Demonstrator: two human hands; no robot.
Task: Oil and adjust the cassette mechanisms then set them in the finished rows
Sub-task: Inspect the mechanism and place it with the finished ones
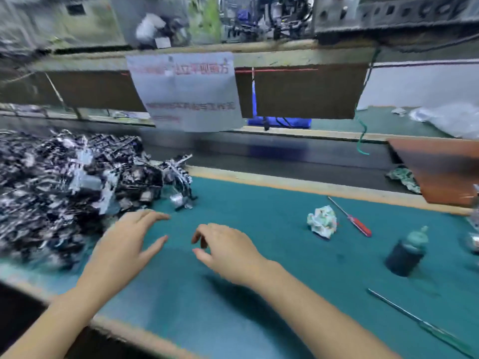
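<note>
Hovering over the green mat (259, 294), your fingers grasp nothing: left hand (121, 244) is spread loosely, right hand (228, 251) is relaxed with fingers bent downward. The heap of cassette mechanisms (67, 187) lies at ten o'clock, near your left fingertips. At three o'clock stand the dark oil bottle (407, 252) and red screwdriver (352, 218).
</note>
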